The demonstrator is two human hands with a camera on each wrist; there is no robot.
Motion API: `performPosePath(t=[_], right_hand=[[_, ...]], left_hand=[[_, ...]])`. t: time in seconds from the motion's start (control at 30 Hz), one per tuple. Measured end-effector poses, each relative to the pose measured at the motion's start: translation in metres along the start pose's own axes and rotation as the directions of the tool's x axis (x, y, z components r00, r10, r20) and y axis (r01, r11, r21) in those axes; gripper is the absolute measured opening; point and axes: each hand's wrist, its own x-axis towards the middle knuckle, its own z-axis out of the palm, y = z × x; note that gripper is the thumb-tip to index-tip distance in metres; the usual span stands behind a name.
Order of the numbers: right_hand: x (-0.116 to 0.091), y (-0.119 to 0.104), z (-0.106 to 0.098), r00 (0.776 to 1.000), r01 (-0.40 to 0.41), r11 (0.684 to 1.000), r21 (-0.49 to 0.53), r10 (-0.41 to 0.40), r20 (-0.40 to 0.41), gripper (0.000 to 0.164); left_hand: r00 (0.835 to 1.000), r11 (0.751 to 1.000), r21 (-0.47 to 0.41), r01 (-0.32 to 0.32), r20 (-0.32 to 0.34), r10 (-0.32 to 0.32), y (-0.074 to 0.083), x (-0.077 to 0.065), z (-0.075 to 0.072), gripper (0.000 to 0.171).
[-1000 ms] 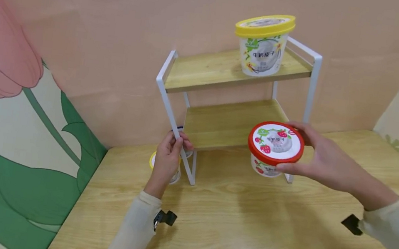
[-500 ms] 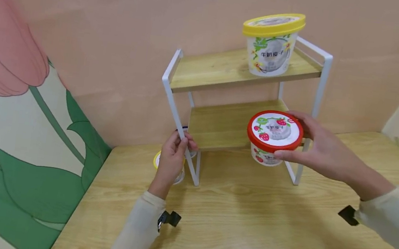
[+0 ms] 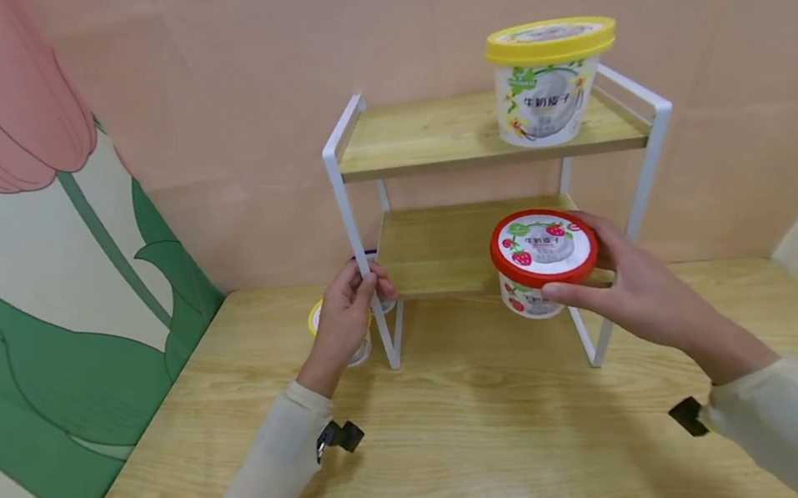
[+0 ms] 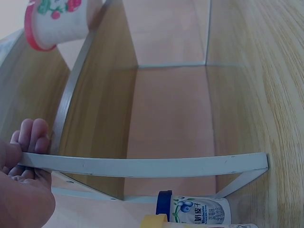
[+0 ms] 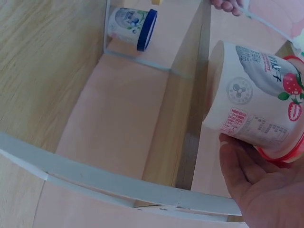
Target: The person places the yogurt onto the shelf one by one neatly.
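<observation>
My right hand (image 3: 625, 283) grips the red-lidded tub (image 3: 544, 251) at its right side, with the thumb in front and the lid facing up. The tub is held at the front edge of the lower board (image 3: 437, 250), and its base is close to this edge; whether they touch, I cannot tell. To the left of the tub, the opening between the two boards runs wide until the left leg (image 3: 346, 213) of the white rack (image 3: 648, 177). My left hand (image 3: 347, 314) holds this leg, fingers curled around it, just beside the lower board's left end. On the upper board (image 3: 420, 144), a yellow-lidded tub (image 3: 547, 88) stands near the right end, close to the front edge. Outside the left leg, a blue-lidded tub (image 4: 199, 209) and a second yellow-lidded tub (image 3: 315, 319) stand near each other on the counter (image 3: 433, 447), which spreads broadly before the rack.
</observation>
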Motion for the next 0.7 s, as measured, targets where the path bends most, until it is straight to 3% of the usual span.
performPosePath(t=[0.23, 0.47, 0.7], right_hand=[[0.008, -0.003, 0.001, 1.000, 0.001, 0.996, 0.087, -0.003, 0.026, 0.083], [0.017, -0.005, 0.004, 0.999, 0.007, 0.991, 0.133, -0.014, 0.049, 0.080], [0.024, -0.007, 0.002, 0.998, -0.008, 0.996, 0.087, 0.003, 0.060, 0.087]], left_hand=[[1.000, 1.000, 0.001, 0.003, 0.003, -0.003, -0.002, 0.001, 0.000, 0.018], [1.000, 1.000, 0.001, 0.009, -0.001, -0.009, 0.000, 0.000, 0.001, 0.019], [1.000, 1.000, 0.010, 0.018, -0.005, -0.018, 0.001, 0.001, 0.001, 0.018]])
